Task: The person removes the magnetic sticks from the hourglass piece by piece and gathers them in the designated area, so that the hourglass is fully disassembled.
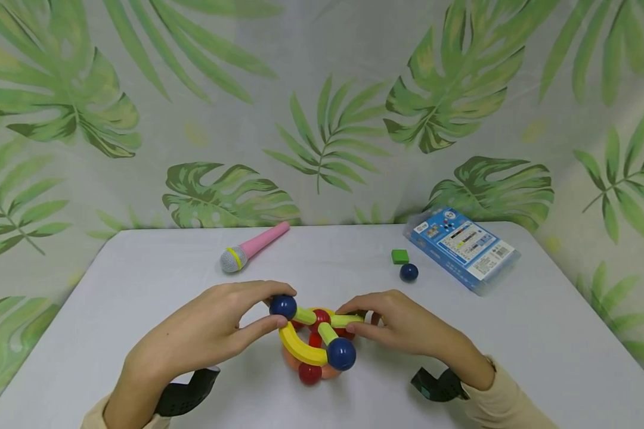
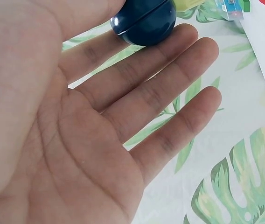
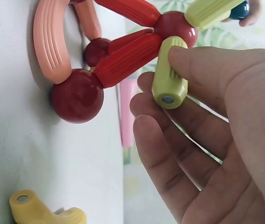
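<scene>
A magnetic ball-and-stick model stands on the table, with a dark red ball (image 1: 319, 320) at its top centre and light green sticks around it. My left hand (image 1: 214, 325) pinches a dark blue ball (image 1: 283, 307) on the left stick between thumb and fingers. On the other side, my right hand (image 1: 405, 322) pinches a light green stick (image 3: 170, 74), whose bare end shows a round magnet. Another dark blue ball (image 1: 341, 354) is at the front, by a curved yellow stick (image 1: 300, 348). Red sticks (image 3: 128, 60) and curved salmon sticks (image 3: 52, 42) form the lower part.
Behind the model lie a pink toy microphone (image 1: 257, 245), a green block (image 1: 400, 257) and a loose dark blue ball (image 1: 409, 273). A blue package (image 1: 464, 247) rests at the back right. Curved yellow pieces (image 3: 34, 205) lie low in the right wrist view. Leaf-patterned cloth (image 1: 327, 137) hangs behind.
</scene>
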{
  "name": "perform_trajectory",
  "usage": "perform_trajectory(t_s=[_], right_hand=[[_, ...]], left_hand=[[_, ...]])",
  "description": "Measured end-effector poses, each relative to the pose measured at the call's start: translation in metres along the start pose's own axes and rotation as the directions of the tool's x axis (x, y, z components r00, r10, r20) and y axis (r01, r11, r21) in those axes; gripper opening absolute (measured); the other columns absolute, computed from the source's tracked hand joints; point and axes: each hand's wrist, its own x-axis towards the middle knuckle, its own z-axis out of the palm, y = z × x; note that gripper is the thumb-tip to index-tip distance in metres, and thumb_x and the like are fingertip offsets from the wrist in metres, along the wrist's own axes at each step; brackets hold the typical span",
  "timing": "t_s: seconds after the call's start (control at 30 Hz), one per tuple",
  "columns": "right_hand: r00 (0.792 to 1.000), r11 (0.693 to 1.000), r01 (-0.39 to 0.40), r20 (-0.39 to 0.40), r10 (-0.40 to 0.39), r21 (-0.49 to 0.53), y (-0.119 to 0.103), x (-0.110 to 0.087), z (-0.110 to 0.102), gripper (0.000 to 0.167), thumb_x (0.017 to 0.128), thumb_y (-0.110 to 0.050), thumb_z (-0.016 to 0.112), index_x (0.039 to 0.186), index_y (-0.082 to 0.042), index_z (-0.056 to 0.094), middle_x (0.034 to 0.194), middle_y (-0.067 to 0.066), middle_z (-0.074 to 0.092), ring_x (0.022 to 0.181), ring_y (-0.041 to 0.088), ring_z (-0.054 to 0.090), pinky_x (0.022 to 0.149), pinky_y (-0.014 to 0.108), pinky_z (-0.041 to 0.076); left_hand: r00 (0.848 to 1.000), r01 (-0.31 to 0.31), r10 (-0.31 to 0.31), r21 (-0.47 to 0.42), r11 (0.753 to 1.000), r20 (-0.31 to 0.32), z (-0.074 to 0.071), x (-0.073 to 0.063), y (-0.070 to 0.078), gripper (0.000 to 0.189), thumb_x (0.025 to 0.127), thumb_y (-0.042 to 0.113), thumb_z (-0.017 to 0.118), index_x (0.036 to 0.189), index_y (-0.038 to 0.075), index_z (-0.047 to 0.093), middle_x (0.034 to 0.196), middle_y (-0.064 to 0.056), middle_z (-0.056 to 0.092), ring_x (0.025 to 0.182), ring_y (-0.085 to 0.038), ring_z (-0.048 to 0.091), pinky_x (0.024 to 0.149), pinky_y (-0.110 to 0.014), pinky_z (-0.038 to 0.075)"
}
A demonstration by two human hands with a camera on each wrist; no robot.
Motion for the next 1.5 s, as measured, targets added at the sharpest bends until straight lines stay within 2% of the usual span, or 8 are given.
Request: perform_trajectory(t_s=[0.17,0.33,0.63,0.77,1.03,1.2,1.5], right_hand=[[0.999,1.0,-0.019,0.027,0.019,0.002,0.004,0.002,0.001,0.029,0.1,-0.031,0.07,0.125,-0.018,0.072,0.116,-0.005,0.075,0.093,0.002,0.064,0.078,0.022,0.057],[0.996,0.998,-0.053,0.072,0.056,-0.045,0.008,0.003,0.003,0.027,0.099,-0.029,0.072,0.123,-0.016,0.073,0.11,-0.006,0.076,0.089,0.001,0.063,0.077,0.02,0.056],[0.996,0.996,-0.065,0.057,0.069,-0.068,0.011,0.003,0.003,0.025,0.098,-0.025,0.074,0.121,-0.015,0.072,0.105,-0.008,0.074,0.09,0.002,0.063,0.076,0.019,0.056],[0.997,0.996,-0.065,0.043,0.067,-0.061,0.012,0.002,0.001,0.027,0.097,-0.022,0.074,0.124,-0.017,0.07,0.109,-0.008,0.074,0.091,0.003,0.063,0.076,0.02,0.057],[0.998,0.997,-0.056,0.014,0.057,-0.057,0.012,0.001,-0.002,0.042,0.099,-0.016,0.07,0.141,-0.016,0.061,0.115,-0.007,0.073,0.098,0.007,0.066,0.081,0.024,0.057],[0.997,0.996,-0.074,0.001,0.074,-0.056,0.014,0.0,-0.004,0.043,0.099,-0.014,0.07,0.141,-0.016,0.061,0.125,-0.007,0.071,0.102,0.008,0.066,0.085,0.025,0.058],[0.997,0.997,-0.076,-0.018,0.075,-0.033,0.02,-0.004,-0.008,0.048,0.096,-0.007,0.071,0.142,-0.014,0.059,0.131,0.0,0.069,0.103,0.014,0.067,0.082,0.022,0.057]], left_hand=[[1.0,0.008,-0.008,0.005,1.0,0.001,0.0,0.0,0.0,0.033,0.103,0.044,0.06,0.133,0.03,0.063,0.113,0.02,0.069,0.106,0.002,0.064,0.095,-0.035,0.056],[1.0,0.022,-0.022,0.009,1.0,0.002,0.0,-0.001,-0.001,0.033,0.103,0.045,0.06,0.133,0.03,0.063,0.113,0.021,0.069,0.106,0.002,0.064,0.095,-0.037,0.057],[1.0,0.015,-0.015,0.008,1.0,-0.002,0.0,-0.001,-0.001,0.033,0.103,0.046,0.058,0.133,0.031,0.063,0.113,0.021,0.069,0.105,0.002,0.064,0.094,-0.034,0.057],[1.0,0.011,-0.011,0.009,1.0,-0.002,-0.001,0.0,-0.001,0.033,0.103,0.046,0.058,0.133,0.031,0.063,0.113,0.021,0.069,0.105,0.002,0.064,0.094,-0.034,0.056],[1.0,0.02,-0.02,0.018,1.0,0.002,-0.002,0.0,0.001,0.034,0.103,0.045,0.06,0.134,0.03,0.063,0.113,0.02,0.069,0.105,0.001,0.064,0.094,-0.036,0.057],[1.0,0.021,-0.021,0.014,1.0,0.003,-0.002,0.0,0.001,0.034,0.103,0.045,0.061,0.133,0.029,0.063,0.113,0.02,0.069,0.106,0.002,0.064,0.095,-0.036,0.057],[1.0,0.018,-0.018,0.014,1.0,0.0,-0.001,0.0,0.001,0.034,0.103,0.043,0.061,0.133,0.029,0.063,0.114,0.02,0.069,0.106,0.002,0.064,0.095,-0.035,0.057]])
